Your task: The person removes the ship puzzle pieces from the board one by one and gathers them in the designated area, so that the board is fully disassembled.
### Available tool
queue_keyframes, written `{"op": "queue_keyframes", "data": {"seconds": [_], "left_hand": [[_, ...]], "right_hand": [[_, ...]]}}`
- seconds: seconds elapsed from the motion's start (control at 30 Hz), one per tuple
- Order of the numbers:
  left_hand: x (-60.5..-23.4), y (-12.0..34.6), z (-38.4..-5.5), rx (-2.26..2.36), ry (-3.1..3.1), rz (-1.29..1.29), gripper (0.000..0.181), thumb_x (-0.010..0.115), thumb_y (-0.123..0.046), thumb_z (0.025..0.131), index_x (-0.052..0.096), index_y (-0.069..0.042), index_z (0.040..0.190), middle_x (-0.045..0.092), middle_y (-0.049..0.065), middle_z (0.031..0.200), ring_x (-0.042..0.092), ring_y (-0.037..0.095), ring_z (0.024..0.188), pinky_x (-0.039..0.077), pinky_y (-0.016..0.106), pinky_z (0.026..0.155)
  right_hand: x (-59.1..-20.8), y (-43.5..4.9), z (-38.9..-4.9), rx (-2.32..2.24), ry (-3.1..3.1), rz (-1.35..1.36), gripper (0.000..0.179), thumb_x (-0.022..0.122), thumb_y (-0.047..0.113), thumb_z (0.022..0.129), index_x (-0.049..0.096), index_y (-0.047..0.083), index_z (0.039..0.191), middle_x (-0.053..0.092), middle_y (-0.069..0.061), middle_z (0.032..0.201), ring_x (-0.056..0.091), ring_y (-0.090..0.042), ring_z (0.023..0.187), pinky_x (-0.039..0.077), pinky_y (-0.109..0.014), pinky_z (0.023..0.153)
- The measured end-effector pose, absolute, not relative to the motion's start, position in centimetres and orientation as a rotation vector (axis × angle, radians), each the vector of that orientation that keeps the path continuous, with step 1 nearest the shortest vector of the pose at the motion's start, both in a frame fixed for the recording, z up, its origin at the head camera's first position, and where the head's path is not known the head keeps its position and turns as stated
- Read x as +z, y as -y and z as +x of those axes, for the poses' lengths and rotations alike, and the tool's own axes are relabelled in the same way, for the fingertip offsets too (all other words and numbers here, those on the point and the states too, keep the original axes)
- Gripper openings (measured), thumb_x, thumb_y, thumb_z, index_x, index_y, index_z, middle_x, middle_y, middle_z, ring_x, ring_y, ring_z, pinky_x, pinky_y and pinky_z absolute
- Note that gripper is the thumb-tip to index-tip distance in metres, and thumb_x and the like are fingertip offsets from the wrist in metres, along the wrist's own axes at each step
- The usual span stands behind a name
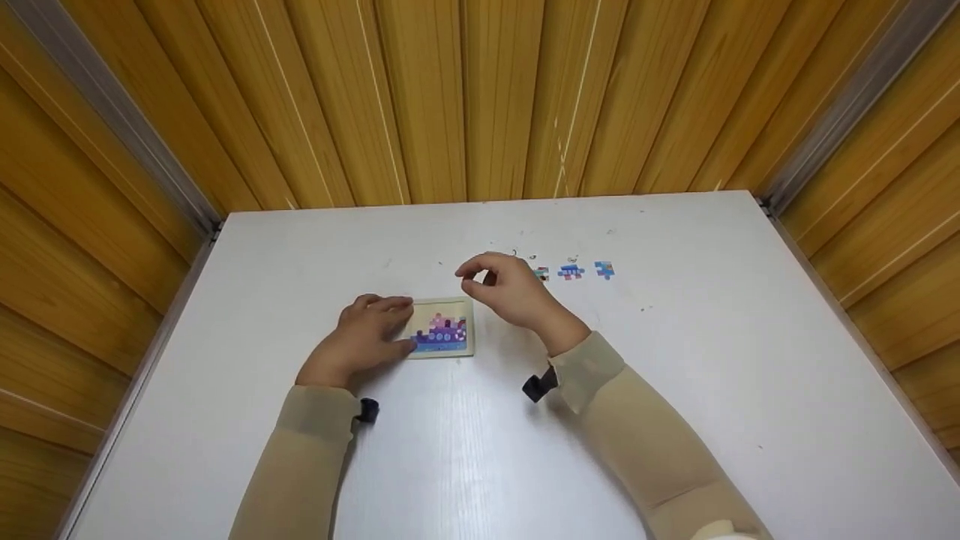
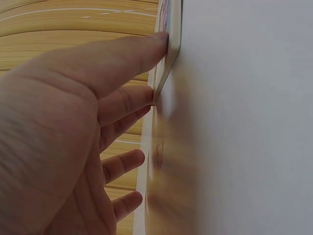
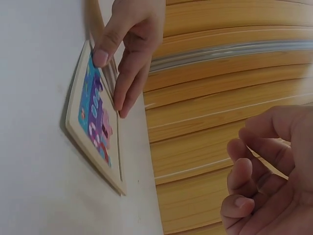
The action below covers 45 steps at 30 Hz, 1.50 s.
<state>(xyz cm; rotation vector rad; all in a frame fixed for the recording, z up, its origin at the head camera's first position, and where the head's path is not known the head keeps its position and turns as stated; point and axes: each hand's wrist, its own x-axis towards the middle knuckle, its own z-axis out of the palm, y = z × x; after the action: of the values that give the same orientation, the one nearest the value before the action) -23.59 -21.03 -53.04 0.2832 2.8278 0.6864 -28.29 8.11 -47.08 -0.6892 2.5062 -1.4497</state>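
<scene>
A small jigsaw puzzle board [image 1: 471, 328] with a pale frame lies on the white table, its tray partly filled by a purple, blue and pink boat picture [image 3: 95, 105]. My left hand [image 1: 367, 334] spans the left end of the board. Its thumb [image 2: 142, 56] rests on the board near the lower left corner, and straight fingers touch the upper edge. My right hand [image 1: 510, 289] hovers to the upper right of the board. Thumb and forefinger curve toward each other, with nothing visible between them; the other fingers are loosely curled.
Right of the right hand, loose puzzle pieces lie in a row: one partly covered by the hand [image 1: 541, 274], a blue and pink one [image 1: 571, 271] and a blue one [image 1: 604, 270]. Ribbed wood-look walls [image 1: 495, 97] border the table's back and sides.
</scene>
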Motion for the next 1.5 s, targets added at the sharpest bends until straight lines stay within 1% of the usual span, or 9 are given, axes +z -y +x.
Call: {"op": "queue_keyframes", "data": {"seconds": [0.13, 0.53, 0.73, 0.87, 0.97, 1.13, 1.2, 1.37, 1.5], "left_hand": [[-52.9, 20.9, -23.8, 0.686, -2.831, 0.279, 0.076, 0.079, -0.045, 0.101, 0.054, -0.026, 0.17, 0.046, -0.006, 0.181, 0.03, 0.04, 0.17, 0.031, 0.077, 0.135], [-53.0, 21.2, -23.5, 0.67, -2.845, 0.332, 0.072, 0.076, -0.042, 0.104, 0.054, -0.021, 0.17, 0.048, -0.001, 0.181, 0.031, 0.043, 0.17, 0.028, 0.078, 0.135], [-53.1, 21.3, -23.6, 0.666, -2.844, 0.314, 0.073, 0.078, -0.044, 0.103, 0.055, -0.023, 0.17, 0.047, -0.003, 0.181, 0.031, 0.041, 0.171, 0.029, 0.079, 0.135], [-53.2, 21.3, -23.6, 0.661, -2.839, 0.321, 0.074, 0.077, -0.045, 0.103, 0.054, -0.023, 0.17, 0.046, -0.002, 0.182, 0.031, 0.042, 0.17, 0.03, 0.08, 0.133], [-53.2, 21.3, -23.7, 0.666, -2.835, 0.329, 0.074, 0.077, -0.045, 0.104, 0.053, -0.022, 0.17, 0.045, -0.002, 0.182, 0.03, 0.043, 0.17, 0.03, 0.08, 0.133], [-53.1, 21.3, -23.6, 0.678, -2.838, 0.336, 0.073, 0.076, -0.045, 0.105, 0.054, -0.02, 0.17, 0.045, -0.002, 0.182, 0.03, 0.042, 0.17, 0.031, 0.079, 0.134], [-53.0, 21.3, -23.5, 0.694, -2.84, 0.348, 0.073, 0.077, -0.042, 0.104, 0.055, -0.018, 0.169, 0.046, -0.001, 0.181, 0.03, 0.043, 0.17, 0.03, 0.078, 0.134], [-53.0, 21.4, -23.4, 0.73, -2.841, 0.387, 0.072, 0.078, -0.038, 0.103, 0.057, -0.012, 0.167, 0.048, 0.001, 0.18, 0.032, 0.044, 0.169, 0.027, 0.076, 0.136], [-53.0, 21.5, -23.4, 0.716, -2.846, 0.41, 0.072, 0.078, -0.038, 0.104, 0.056, -0.012, 0.167, 0.049, 0.002, 0.18, 0.033, 0.044, 0.168, 0.026, 0.074, 0.137]], "right_hand": [[-47.2, -7.2, -28.1, -1.536, -2.461, -0.661, 0.024, 0.072, 0.02, 0.11, 0.08, 0.015, 0.131, 0.078, -0.007, 0.126, 0.062, -0.023, 0.098, 0.054, -0.032, 0.085], [-49.7, -5.5, -28.1, -1.535, -2.385, -0.603, 0.035, 0.073, 0.016, 0.108, 0.074, 0.011, 0.142, 0.073, -0.013, 0.136, 0.06, -0.017, 0.096, 0.053, -0.028, 0.087], [-50.6, -4.8, -28.0, -1.49, -2.345, -0.622, 0.042, 0.075, 0.012, 0.104, 0.071, 0.007, 0.146, 0.071, -0.02, 0.143, 0.06, -0.013, 0.087, 0.052, -0.024, 0.078], [-51.2, -4.5, -27.7, -1.436, -2.33, -0.63, 0.046, 0.076, 0.009, 0.103, 0.07, 0.008, 0.149, 0.07, -0.02, 0.145, 0.062, -0.01, 0.085, 0.053, -0.022, 0.074], [-51.6, -4.3, -27.5, -1.394, -2.329, -0.621, 0.045, 0.076, 0.01, 0.105, 0.07, 0.01, 0.149, 0.069, -0.017, 0.147, 0.064, -0.012, 0.091, 0.055, -0.024, 0.08], [-52.1, -4.1, -27.3, -1.311, -2.378, -0.645, 0.036, 0.075, 0.012, 0.107, 0.075, 0.009, 0.143, 0.069, -0.014, 0.147, 0.066, -0.02, 0.114, 0.057, -0.039, 0.105], [-52.3, -3.9, -27.2, -1.258, -2.414, -0.684, 0.035, 0.074, 0.01, 0.107, 0.076, 0.006, 0.142, 0.069, -0.014, 0.145, 0.067, -0.024, 0.12, 0.058, -0.044, 0.11], [-52.7, -3.7, -27.2, -1.13, -2.489, -0.76, 0.04, 0.074, 0.005, 0.102, 0.076, 0.002, 0.142, 0.07, -0.016, 0.141, 0.069, -0.028, 0.12, 0.059, -0.046, 0.109], [-53.0, -3.7, -27.1, -1.073, -2.522, -0.79, 0.041, 0.075, 0.004, 0.101, 0.076, 0.001, 0.142, 0.07, -0.018, 0.141, 0.068, -0.031, 0.125, 0.057, -0.048, 0.114]]}}
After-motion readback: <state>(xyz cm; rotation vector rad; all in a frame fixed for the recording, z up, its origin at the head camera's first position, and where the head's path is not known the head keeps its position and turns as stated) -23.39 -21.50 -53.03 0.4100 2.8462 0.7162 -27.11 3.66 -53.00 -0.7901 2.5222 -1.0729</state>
